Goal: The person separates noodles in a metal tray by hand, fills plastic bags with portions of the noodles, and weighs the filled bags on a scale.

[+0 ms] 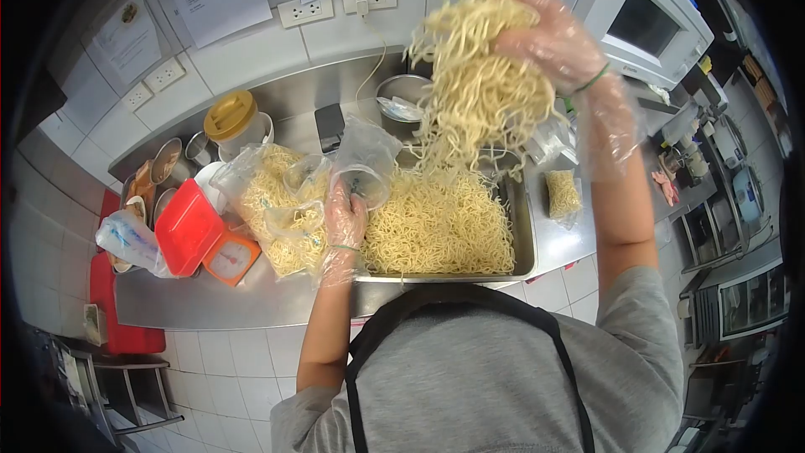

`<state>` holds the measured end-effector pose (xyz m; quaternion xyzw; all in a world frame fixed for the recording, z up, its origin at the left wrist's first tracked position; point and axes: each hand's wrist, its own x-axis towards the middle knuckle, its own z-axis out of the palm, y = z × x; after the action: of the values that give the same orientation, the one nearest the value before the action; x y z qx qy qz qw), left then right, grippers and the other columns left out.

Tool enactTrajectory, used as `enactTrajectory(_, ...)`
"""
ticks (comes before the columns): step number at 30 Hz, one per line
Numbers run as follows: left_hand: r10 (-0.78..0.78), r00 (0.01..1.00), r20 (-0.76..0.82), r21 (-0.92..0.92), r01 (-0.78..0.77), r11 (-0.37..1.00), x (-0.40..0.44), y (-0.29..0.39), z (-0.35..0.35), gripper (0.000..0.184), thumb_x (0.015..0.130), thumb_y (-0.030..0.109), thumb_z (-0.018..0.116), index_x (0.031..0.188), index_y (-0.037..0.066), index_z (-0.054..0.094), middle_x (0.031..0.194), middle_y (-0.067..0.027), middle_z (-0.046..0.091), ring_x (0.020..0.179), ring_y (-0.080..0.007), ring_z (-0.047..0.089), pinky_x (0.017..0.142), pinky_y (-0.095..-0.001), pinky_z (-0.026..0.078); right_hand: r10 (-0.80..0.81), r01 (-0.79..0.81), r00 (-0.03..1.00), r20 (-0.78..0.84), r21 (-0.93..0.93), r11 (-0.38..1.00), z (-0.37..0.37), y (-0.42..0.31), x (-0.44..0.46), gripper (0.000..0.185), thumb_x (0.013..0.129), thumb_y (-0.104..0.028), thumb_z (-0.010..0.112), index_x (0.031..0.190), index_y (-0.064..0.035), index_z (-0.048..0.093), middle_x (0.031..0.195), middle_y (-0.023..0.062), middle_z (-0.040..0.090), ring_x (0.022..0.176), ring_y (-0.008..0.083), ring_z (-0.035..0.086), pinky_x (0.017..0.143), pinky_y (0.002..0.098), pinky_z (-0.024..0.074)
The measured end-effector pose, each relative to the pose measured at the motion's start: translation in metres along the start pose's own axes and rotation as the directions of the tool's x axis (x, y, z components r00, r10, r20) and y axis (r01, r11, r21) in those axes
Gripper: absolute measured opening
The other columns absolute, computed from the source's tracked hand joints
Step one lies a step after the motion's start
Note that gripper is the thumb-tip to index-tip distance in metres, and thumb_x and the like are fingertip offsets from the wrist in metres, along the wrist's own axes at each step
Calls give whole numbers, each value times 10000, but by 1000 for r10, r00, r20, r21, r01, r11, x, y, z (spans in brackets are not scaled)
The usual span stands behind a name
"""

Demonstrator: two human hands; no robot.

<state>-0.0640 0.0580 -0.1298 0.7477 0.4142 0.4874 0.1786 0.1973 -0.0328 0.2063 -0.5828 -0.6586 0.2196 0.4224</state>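
In our gloved right hand (549, 40) we hold a hanging clump of noodles (482, 88) above a metal tray (526, 239); our gloved left hand (345, 222) grips clear plastic (369, 147) beside bagged noodles (272, 189), near an orange scale (232, 259).

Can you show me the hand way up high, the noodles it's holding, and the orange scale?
Right hand (555, 40): head view, middle of the gloved hand.
Raised noodles (480, 75): head view, middle of the dangling bunch.
Orange scale (230, 261): head view, on its round dial.
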Motion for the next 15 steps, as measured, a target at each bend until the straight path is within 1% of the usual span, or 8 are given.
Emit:
enactTrajectory(4,-23,1000,9,-26,23,999,0,0,0,531,801,-22,480,1331,-50,464,1268,-286,548,1144,-437,553,972,-445,449,66,-68,997,-42,-48,997,66,82,-16,554,706,-189,784,1218,-47,630,1055,103,701,969,186,663,928,336,499)
enactTrajectory(5,-39,999,27,-25,40,999,0,-1,-1,529,801,-22,479,1328,-51,467,1265,-288,549,1141,-436,555,970,-445,450,289,-268,933,216,-121,956,78,95,-15,748,660,-98,836,1335,-85,514,1215,109,612,1136,217,575,1012,367,459)
enactTrajectory(6,-55,997,45,-25,56,998,-1,-2,-1,526,800,-22,479,1325,-53,469,1263,-289,551,1139,-435,556,968,-445,451,370,-356,857,358,-108,928,95,107,-22,767,687,-213,829,1371,-121,494,1314,127,554,1205,248,540,1060,370,418)
enactTrajectory(8,-43,999,6,-25,44,999,-2,-2,1,493,813,26,505,1296,-74,488,1202,-294,582,1111,-426,575,952,-445,458,415,-271,856,308,-417,868,144,176,-39,833,705,-340,807,1418,-123,436,1426,174,450,1297,307,464,1099,394,369)
enactTrajectory(10,-34,999,-4,-8,34,999,0,-4,3,482,817,50,517,1280,-84,497,1169,-296,599,1095,-425,584,944,-445,461,232,17,893,385,-545,839,178,210,-64,850,721,-366,766,1449,-149,384,1478,226,358,1279,382,472,1083,421,380)
enactTrajectory(12,-29,999,20,24,29,999,1,-6,3,486,812,49,517,1279,-82,496,1165,-294,600,1091,-432,582,943,-445,462,248,-24,917,313,-577,816,195,196,-80,884,701,-356,782,1454,-145,370,1471,240,358,1273,403,467,1076,428,387)
enactTrajectory(13,-29,999,27,-9,30,1000,5,-3,2,490,808,45,514,1281,-81,493,1173,-296,597,1093,-435,580,944,-447,461,258,-47,926,276,-592,804,199,192,-83,901,692,-351,790,1457,-143,363,1468,247,358,1270,414,465,1072,431,391)
enactTrajectory(15,-29,998,50,-75,33,997,15,4,0,499,800,37,509,1285,-80,485,1189,-300,589,1098,-441,575,945,-450,460,246,-28,918,312,-566,824,196,196,-80,888,676,-330,801,1437,-127,389,1419,240,430,1242,399,497,1044,428,417)
